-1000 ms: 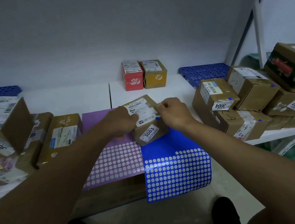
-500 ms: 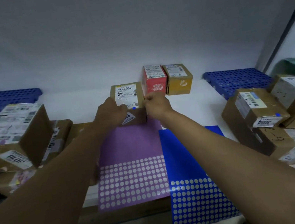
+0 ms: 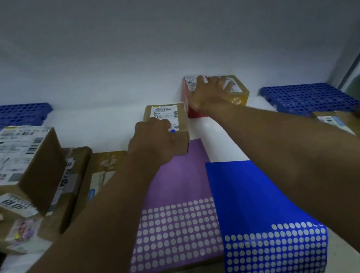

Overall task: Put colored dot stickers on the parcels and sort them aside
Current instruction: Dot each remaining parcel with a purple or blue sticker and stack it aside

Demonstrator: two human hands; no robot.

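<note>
Small stiff box [image 3: 166, 119] (blue dot on) at surface [image 3: 101, 128] rear, probably light; left hand [image 3: 156, 140] gripping near corner. Right hand [image 3: 210, 94] spread loosely over red box [image 3: 191, 108]; best gripped by opposite sides.

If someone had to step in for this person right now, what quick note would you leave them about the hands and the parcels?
Left hand: rests on the small brown parcel at the far end of the purple sticker sheet; whether it grips it I cannot tell.
Right hand: reaches over the red box and yellow box by the wall, fingers spread on their tops.
Done: the brown parcel carries a blue dot.
Left: no dot shows on the red or yellow box. The blue sticker sheet lies to the right of the purple one. More parcels are stacked on the left and right.
</note>
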